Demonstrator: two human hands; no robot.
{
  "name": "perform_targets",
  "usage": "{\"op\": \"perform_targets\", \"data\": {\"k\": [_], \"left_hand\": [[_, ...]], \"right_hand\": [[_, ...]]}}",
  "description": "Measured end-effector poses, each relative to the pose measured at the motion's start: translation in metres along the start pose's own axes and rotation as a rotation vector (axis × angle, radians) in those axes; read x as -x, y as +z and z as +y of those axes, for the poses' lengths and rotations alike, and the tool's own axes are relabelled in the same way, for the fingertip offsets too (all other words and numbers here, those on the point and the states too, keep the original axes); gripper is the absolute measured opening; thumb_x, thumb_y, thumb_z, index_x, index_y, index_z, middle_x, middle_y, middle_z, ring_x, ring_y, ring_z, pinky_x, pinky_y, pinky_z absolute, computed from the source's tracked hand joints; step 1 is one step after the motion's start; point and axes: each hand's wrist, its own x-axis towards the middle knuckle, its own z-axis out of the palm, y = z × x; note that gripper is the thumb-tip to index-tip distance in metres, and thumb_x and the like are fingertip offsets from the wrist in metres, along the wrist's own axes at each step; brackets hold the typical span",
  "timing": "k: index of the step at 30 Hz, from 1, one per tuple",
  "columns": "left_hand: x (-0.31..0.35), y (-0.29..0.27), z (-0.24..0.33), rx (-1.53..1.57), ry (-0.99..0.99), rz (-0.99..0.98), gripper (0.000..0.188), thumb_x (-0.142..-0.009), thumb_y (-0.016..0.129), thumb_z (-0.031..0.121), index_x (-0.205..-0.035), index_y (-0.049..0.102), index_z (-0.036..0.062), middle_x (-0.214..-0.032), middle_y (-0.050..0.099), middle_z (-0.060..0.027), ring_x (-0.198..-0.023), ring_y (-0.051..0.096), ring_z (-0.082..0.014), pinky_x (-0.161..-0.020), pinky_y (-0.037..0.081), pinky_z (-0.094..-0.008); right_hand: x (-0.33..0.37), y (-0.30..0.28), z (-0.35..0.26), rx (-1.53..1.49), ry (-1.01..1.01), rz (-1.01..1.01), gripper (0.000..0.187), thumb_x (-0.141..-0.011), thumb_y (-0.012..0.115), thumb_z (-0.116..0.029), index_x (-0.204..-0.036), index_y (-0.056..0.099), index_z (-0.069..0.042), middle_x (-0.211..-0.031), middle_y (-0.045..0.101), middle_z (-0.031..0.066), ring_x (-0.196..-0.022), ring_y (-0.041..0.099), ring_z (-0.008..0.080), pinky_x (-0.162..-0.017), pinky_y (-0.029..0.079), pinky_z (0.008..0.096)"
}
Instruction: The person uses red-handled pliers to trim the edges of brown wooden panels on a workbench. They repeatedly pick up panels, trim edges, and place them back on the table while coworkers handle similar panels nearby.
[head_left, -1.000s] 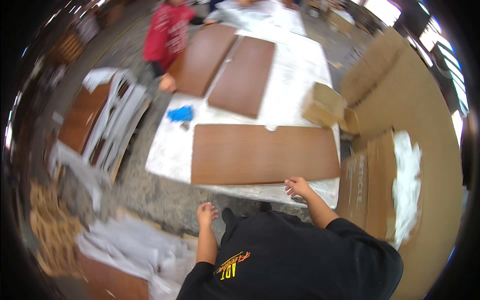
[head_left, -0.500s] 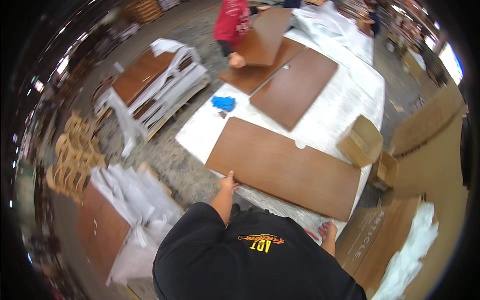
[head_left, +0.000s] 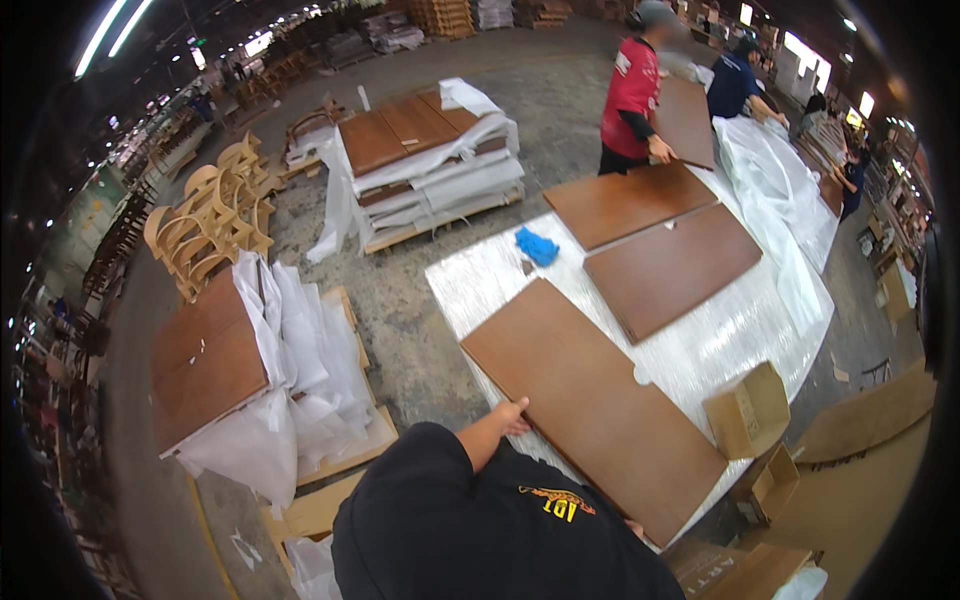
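Observation:
A long brown wooden panel (head_left: pixel 590 410) with a small round notch in one long edge lies flat in front of me on the wrapped table (head_left: pixel 480 290). My left hand (head_left: pixel 512 417) is closed on its near long edge, thumb over the top and the other fingers partly hidden. Only a sliver of my right hand (head_left: pixel 634 527) shows at the same edge, nearer the right end. My body covers the rest of it. Beyond lie two more brown panels, the nearer one (head_left: pixel 670 270) and the farther one (head_left: pixel 630 205). A crumpled blue cloth (head_left: pixel 537 246) rests beside them.
A person in a red shirt (head_left: pixel 632 95) holds another panel (head_left: pixel 685 120) across the table. Another person in dark blue (head_left: pixel 733 85) stands behind. Open cardboard boxes (head_left: pixel 748 410) are at right. Wrapped panel stacks (head_left: pixel 430 165) and curved wooden parts (head_left: pixel 215 210) stand left.
My view has swung left and up, so the table sits farther right. My left hand stays at the panel's edge. My right hand has become mostly hidden. The red-shirted person has moved the held panel away.

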Motion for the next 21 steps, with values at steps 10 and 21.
{"op": "perform_targets", "data": {"k": [10, 21], "left_hand": [[0.021, 0.002, 0.020, 0.079, -0.071, -0.104, 0.067, -0.105, 0.059, 0.047, -0.148, 0.044, -0.0037, -0.135, 0.059, -0.0357, -0.106, 0.073, -0.0416, -0.082, 0.064, -0.0483], [0.008, -0.035, 0.043, -0.418, -0.167, -0.335, 0.070, -0.101, 0.058, 0.060, -0.125, 0.063, -0.0056, -0.110, 0.075, -0.0246, -0.097, 0.076, -0.0327, -0.084, 0.061, -0.0438]], "right_hand": [[0.020, 0.038, -0.004, -0.113, 0.055, 0.084, 0.074, -0.088, 0.059, -0.038, -0.147, 0.034, 0.001, -0.138, 0.047, 0.0262, -0.124, 0.055, 0.0428, -0.103, 0.051, 0.0601], [0.053, 0.078, -0.006, -0.143, 0.037, 0.210, 0.097, -0.095, 0.063, -0.064, -0.164, 0.020, -0.010, -0.160, 0.031, 0.0322, -0.140, 0.040, 0.0557, -0.106, 0.042, 0.0688]]}}
